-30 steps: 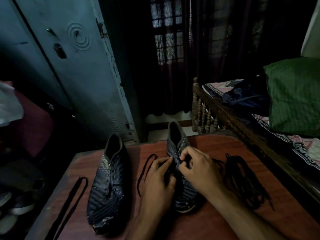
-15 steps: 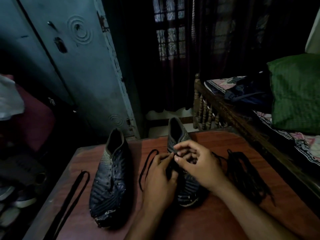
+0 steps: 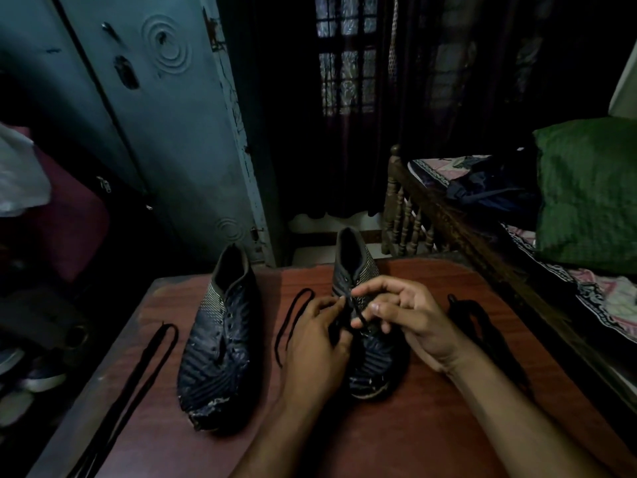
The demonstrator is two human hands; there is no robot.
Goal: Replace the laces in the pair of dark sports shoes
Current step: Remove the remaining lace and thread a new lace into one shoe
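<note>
Two dark shoes stand on the tabletop (image 3: 431,426): the left shoe (image 3: 220,343) unlaced, the right shoe (image 3: 365,298) under both hands. The left hand (image 3: 319,343) and right hand (image 3: 410,315) each pinch its black lace (image 3: 356,313).

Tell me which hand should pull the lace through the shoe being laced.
Probably the right hand: its fingertips pinch the thin black lace above the dark sports shoe on the reddish wooden table. The left hand sits lower, on the shoe, seemingly steadying it.
</note>
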